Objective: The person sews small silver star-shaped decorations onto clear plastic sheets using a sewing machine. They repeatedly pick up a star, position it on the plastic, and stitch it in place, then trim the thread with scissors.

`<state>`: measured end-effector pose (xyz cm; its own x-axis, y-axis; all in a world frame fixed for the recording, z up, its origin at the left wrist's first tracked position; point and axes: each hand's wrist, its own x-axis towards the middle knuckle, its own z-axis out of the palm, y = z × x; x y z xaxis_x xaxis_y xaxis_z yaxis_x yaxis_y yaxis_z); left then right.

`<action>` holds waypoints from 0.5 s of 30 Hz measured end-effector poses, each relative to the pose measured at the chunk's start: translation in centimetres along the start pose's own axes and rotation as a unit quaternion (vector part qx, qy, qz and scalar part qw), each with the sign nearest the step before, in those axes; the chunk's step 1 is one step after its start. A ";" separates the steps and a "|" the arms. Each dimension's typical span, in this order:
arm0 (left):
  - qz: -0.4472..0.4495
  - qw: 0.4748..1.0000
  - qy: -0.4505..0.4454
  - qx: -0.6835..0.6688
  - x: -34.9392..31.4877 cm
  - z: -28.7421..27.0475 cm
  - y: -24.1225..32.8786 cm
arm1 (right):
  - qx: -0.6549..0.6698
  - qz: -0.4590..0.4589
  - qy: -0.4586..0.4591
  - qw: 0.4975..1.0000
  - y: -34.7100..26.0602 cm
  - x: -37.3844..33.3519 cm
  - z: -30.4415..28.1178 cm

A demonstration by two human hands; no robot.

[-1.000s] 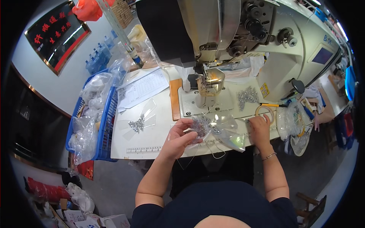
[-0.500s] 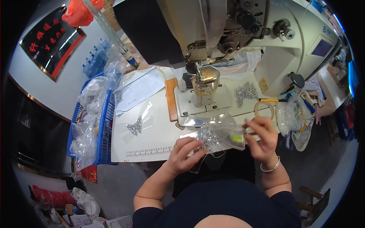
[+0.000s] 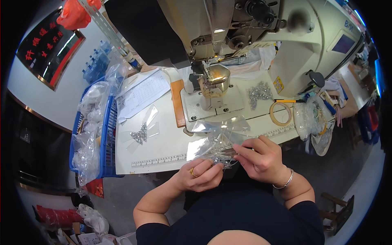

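Observation:
At the table's front edge my left hand [image 3: 200, 175] is closed on a glittering rhinestone piece [image 3: 222, 161] with clear plastic film [image 3: 224, 125] spreading from it. My right hand [image 3: 261, 158] is beside it, thumb and fingers pinched close to the stones; whatever is between them is too small to name. Beyond both hands stands a sewing machine [image 3: 218, 79]. A similar rhinestone piece with clear film [image 3: 139, 134] lies on the table to the left. More rhinestones [image 3: 259, 94] sit in a cluster right of the machine's plate.
A blue basket [image 3: 109, 139] of plastic bags stands at left, beside paper sheets [image 3: 143, 94]. A tape roll [image 3: 280, 113], a yellow pen [image 3: 286, 101] and a plastic-bagged bundle [image 3: 308, 118] lie at right. A ruler strip [image 3: 159, 160] runs along the front edge.
My right hand has moved left, close to my left hand and the rhinestones. The yellow-green spot beside it no longer shows. A round part on the machine's upper right now looks blurred.

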<state>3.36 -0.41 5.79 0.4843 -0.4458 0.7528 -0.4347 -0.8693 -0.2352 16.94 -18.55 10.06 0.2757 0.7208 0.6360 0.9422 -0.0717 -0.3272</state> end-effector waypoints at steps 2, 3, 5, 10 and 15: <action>0.004 1.000 0.002 0.000 0.0 0.0 0.0 | 0.013 0.008 -0.002 1.000 0.0 0.0 0.3; 0.006 1.000 0.003 0.000 -0.1 0.0 0.0 | 0.022 0.014 -0.008 1.000 0.0 0.0 0.3; 0.008 1.000 0.003 -0.006 -0.2 0.1 0.0 | 0.037 0.029 -0.006 0.999 0.0 -0.2 0.7; 0.004 1.000 0.004 -0.017 -0.4 0.0 0.1 | 0.091 0.092 -0.003 0.992 -0.4 -0.7 1.0; -0.084 0.990 -0.008 -0.109 0.5 -0.4 0.1 | 0.136 0.114 0.010 0.984 0.5 -0.6 1.2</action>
<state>3.24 -0.60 6.38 0.5753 -0.3042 0.7593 -0.4997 -0.8656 0.0318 17.06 -18.20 8.66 0.4793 0.6939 0.5374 0.7713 -0.0409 -0.6351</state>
